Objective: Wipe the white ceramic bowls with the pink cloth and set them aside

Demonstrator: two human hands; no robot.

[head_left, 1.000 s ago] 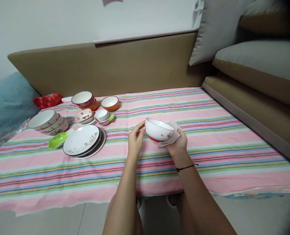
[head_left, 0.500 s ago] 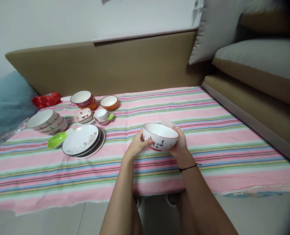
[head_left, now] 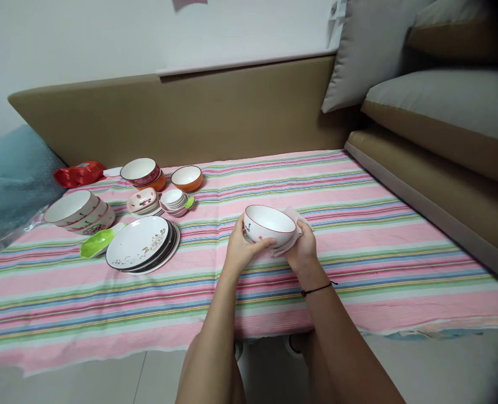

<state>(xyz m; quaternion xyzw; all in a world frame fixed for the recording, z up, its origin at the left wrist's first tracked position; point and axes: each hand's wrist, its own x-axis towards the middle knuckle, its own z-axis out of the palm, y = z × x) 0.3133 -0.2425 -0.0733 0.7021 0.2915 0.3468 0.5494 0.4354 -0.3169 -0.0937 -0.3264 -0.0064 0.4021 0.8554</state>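
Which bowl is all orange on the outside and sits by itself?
The small orange bowl at the back of the striped cloth. It stands alone; the other orange one is under a red-patterned bowl.

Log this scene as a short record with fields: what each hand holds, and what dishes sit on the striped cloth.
left hand: grips the white bowl at its near left side
right hand: presses a pale cloth against the bowl's right side
bowl: upright, red rim, red markings
surface: striped tablecloth
far left: stacked plates, green dish, stacked bowls, orange bowl
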